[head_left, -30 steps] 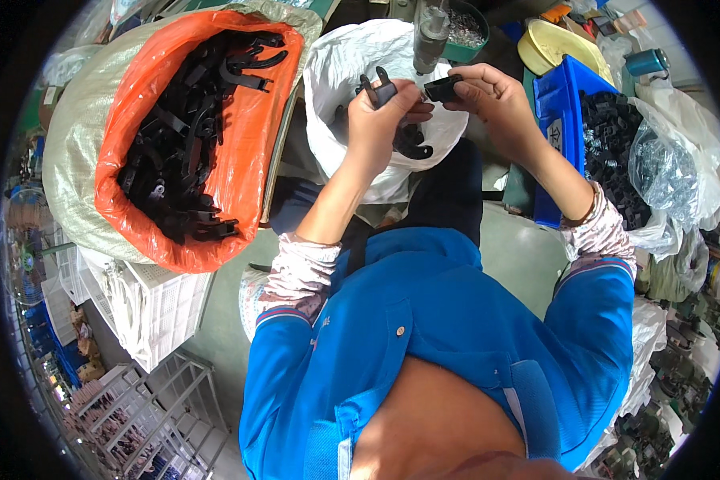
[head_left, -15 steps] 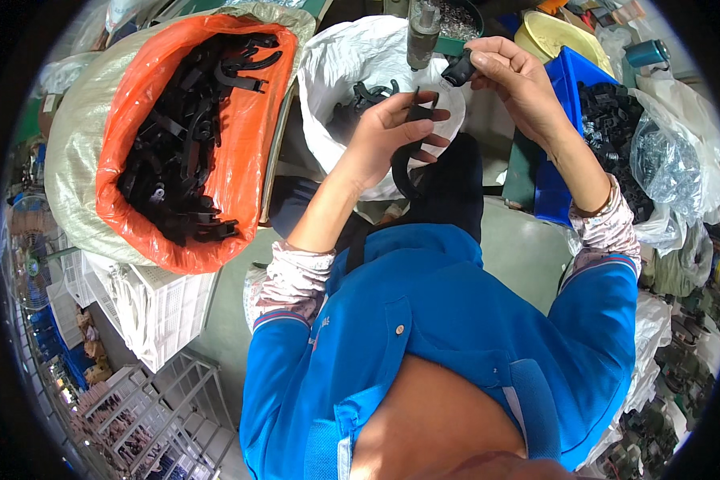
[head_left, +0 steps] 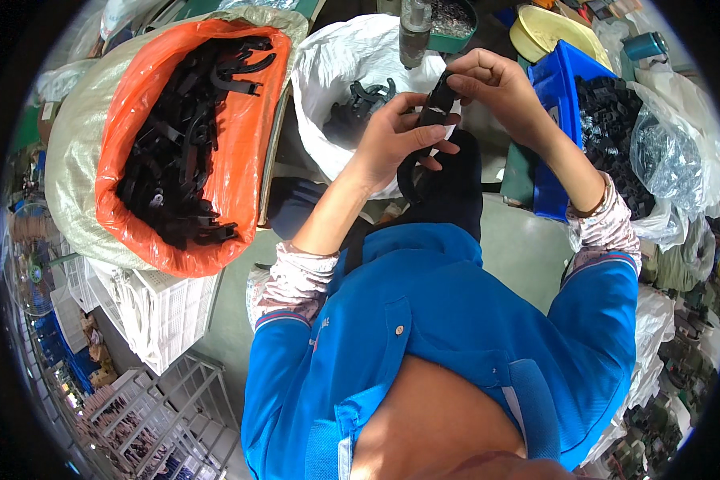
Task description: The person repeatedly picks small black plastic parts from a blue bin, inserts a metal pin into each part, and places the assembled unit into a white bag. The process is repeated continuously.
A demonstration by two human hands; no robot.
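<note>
My left hand (head_left: pixel 394 142) is closed around a curved black plastic part (head_left: pixel 408 178), whose hooked end hangs down below the fingers. At the part's upper end, my right hand (head_left: pixel 498 86) pinches a small black plastic piece (head_left: pixel 442 94) between thumb and fingers. The two black pieces meet there; whether they are joined I cannot tell. Just above them is the grey metal cylinder (head_left: pixel 415 36) of a machine. Behind my left hand stands a white woven bag (head_left: pixel 316 84) with several black curved parts (head_left: pixel 368 98) in it.
On the left, a big sack with an orange liner (head_left: pixel 244 160) holds many black curved parts (head_left: pixel 186 148). At right stands a blue bin (head_left: pixel 566 96) with small black pieces (head_left: pixel 610 112) and clear plastic bags. Beyond are a yellow bowl (head_left: pixel 524 36) and a green tray (head_left: pixel 456 42) of small bits.
My right hand has moved left and slightly down, bringing the small black piece against the curved part's upper end. My left hand has stayed nearly in place, its grip around the part now closer.
</note>
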